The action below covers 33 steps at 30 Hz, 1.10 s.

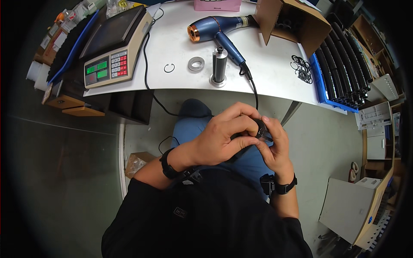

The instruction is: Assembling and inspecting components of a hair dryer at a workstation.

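Note:
Above my lap, in front of the table edge, my two hands meet around a black part with a rounded end [261, 128]. My left hand [230, 132] is closed around it, the fingers curled over the top and the thumb along its near side. Thumb and fingers of my right hand [275, 144] pinch its right end. Most of the part is hidden by the fingers, so its full shape does not show. On the table ahead stand a metal cylinder on a round base [219, 68], a grey metal ring [196, 64] and an open snap ring [169, 68].
A blue hair dryer [215, 28] lies at the back, its cord hanging over the front edge. A weighing scale [114, 51] is at left. At right are a cardboard box [297, 19], a pile of black snap rings [302, 69] and a blue tray of black parts [327, 88].

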Tool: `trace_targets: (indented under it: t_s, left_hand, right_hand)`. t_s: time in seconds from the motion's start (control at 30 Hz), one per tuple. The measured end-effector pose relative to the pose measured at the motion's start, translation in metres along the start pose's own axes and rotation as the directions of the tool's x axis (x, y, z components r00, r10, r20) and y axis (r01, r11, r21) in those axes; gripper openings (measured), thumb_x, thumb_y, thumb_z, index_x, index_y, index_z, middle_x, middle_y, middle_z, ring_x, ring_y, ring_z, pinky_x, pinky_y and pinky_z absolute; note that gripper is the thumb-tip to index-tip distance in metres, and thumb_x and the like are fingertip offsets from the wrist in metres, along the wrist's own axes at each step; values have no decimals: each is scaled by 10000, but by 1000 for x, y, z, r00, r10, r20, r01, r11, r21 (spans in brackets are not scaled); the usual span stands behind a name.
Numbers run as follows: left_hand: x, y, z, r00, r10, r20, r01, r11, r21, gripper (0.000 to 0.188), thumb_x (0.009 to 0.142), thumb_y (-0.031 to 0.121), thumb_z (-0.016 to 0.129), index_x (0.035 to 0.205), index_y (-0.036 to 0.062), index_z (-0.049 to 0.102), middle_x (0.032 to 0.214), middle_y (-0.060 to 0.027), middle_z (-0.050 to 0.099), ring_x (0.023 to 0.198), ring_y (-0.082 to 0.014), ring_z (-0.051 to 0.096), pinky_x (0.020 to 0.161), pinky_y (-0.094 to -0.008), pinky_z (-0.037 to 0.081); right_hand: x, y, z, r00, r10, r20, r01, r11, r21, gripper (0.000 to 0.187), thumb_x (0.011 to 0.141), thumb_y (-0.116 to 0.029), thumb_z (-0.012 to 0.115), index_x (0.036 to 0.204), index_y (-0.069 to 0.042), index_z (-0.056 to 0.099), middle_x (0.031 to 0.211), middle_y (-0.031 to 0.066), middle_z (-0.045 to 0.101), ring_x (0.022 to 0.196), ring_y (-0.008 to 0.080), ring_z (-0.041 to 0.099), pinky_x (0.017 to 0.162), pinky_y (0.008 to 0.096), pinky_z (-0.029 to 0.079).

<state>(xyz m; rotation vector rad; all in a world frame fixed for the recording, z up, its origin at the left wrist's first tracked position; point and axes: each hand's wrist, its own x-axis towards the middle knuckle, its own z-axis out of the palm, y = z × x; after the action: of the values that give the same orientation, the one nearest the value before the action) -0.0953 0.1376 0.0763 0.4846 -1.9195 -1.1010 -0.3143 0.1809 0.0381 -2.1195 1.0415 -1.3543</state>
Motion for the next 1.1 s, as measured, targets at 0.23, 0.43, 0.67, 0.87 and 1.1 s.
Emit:
trace_targets:
  t_s: [0.23,0.43,0.67,0.87,1.1]
  left_hand:
    - [2,-2,3,998,55,-14,-54,997,57,151,905,67,774,1018,50,677,1233,-126,595,939,-220,636,828,-335,522]
    - [2,2,-1,999,29,13,-30,999,35,230,914,147,815,1041,43,654,1225,-151,604,1019,-234,630,888,-343,524]
    - [2,5,2,995,101,4,-101,993,63,242,915,152,822,1046,42,651,1211,-158,595,1000,-224,629,868,-333,535]
    - [3,5,4,992,129,-7,-128,990,61,250,906,144,830,1047,42,651,1195,-156,587,975,-213,622,846,-323,534]
    - [5,8,3,995,96,-32,-94,994,57,259,903,169,835,1041,52,650,1158,-147,610,972,-214,618,838,-323,522]
  right_hand:
    - [-13,7,12,996,74,-56,-65,986,154,660,881,-86,806,1487,-72,546,1182,173,680,974,292,681,826,359,556]
    - [-25,12,22,985,168,-51,-134,906,401,676,943,-150,789,1536,-60,477,1254,147,657,1073,228,656,924,340,528]
    - [-27,9,26,988,151,-34,-110,838,534,715,973,-185,780,1577,-74,414,1315,116,625,1159,198,622,1004,347,506]
    - [-28,8,27,989,145,-37,-100,828,551,714,977,-203,776,1577,-66,413,1352,123,618,1202,205,614,1036,352,492]
    - [-27,3,26,976,218,11,-176,755,632,739,972,-197,779,1580,-19,400,1376,139,621,1230,218,614,1062,361,478]
